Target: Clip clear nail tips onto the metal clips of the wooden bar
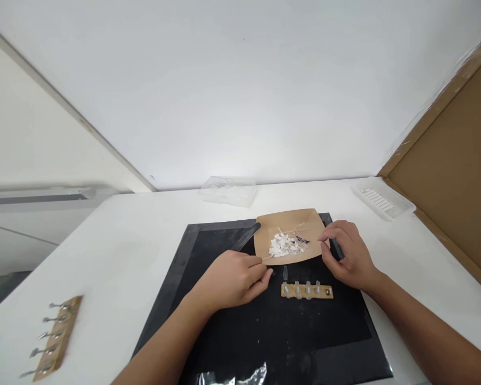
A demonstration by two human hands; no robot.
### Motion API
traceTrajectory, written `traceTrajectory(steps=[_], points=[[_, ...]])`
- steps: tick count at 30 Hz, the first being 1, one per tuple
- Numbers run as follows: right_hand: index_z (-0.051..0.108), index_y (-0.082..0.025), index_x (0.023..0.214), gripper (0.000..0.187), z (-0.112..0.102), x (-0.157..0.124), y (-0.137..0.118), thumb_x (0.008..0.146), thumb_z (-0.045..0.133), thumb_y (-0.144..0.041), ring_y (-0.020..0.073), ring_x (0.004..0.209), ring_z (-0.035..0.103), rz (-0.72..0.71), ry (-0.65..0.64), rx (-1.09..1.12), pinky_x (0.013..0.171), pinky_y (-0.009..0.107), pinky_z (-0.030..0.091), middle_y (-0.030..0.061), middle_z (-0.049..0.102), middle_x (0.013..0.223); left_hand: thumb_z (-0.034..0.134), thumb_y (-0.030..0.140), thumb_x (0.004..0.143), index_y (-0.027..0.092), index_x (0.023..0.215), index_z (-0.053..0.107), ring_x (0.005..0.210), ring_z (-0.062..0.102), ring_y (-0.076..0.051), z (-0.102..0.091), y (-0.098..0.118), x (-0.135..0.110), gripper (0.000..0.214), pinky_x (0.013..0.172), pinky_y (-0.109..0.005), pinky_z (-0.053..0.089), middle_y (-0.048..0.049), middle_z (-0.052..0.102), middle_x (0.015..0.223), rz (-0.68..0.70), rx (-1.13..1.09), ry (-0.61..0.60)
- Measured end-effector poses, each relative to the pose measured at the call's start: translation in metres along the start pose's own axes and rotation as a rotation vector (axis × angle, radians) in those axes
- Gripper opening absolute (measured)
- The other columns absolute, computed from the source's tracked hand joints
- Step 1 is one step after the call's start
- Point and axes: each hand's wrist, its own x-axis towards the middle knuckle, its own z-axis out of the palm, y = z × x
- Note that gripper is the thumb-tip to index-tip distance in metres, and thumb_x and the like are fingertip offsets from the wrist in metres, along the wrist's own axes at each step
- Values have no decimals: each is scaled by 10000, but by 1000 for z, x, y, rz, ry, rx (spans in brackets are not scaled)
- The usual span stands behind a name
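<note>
A shallow brown paper tray [270, 223] lies on a black mat [232, 331] and holds a heap of small white pieces [286, 244] with thin pale strands. My left hand [236, 278] is at the tray's near left corner with its fingers curled. A thin pale strand shows at its fingertips, but what it grips is unclear. Behind it, a dark flat strip with a rounded end [248, 235] reaches the tray's edge. My right hand [347, 256] is at the tray's right edge, thumb and forefinger pinched close. Anything between them is too small to make out.
Nearby, a small wooden strip [302, 291] carries several clear caps; one loose clear cap [285, 273] lies above it. Another wooden strip with metal pieces [58, 337] is at left. A clear plastic box [228, 191] and a white tray [398, 203] stand at the back, cardboard [449, 139] at right.
</note>
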Motion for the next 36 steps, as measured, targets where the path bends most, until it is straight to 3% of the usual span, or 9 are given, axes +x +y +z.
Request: traceTrajectory(steps=[9,18,27,36], points=[[603,-252,1058,232,2,-1,-3,930,605,-59,249,991,626,-30,-26,51,895,444,449,44,651,997,489,290,1082,177,722,655,535,593,-144,3,2,-3,412,519,-295,348,-10,658,642,-51,2,-168],[623,-246,1004,219,0,2,-4,917,606,-46,238,941,607,-35,5,52,852,432,446,42,639,972,480,364,1077,167,844,729,669,760,-262,-8,27,14,394,588,-331,527,-86,768,786,-361,51,-534],[626,-258,995,216,1,1,-8,915,602,-59,240,929,623,-33,-48,58,841,441,467,40,651,966,509,392,1050,175,1037,759,741,790,-341,-12,45,20,332,639,-394,571,-140,801,845,-622,30,-626],[614,-261,995,216,-1,2,-9,915,603,-61,242,923,614,-31,-74,60,822,441,475,45,642,970,490,348,1061,176,957,774,824,799,-344,-8,48,24,348,698,-411,587,-148,808,905,-713,-28,-647]])
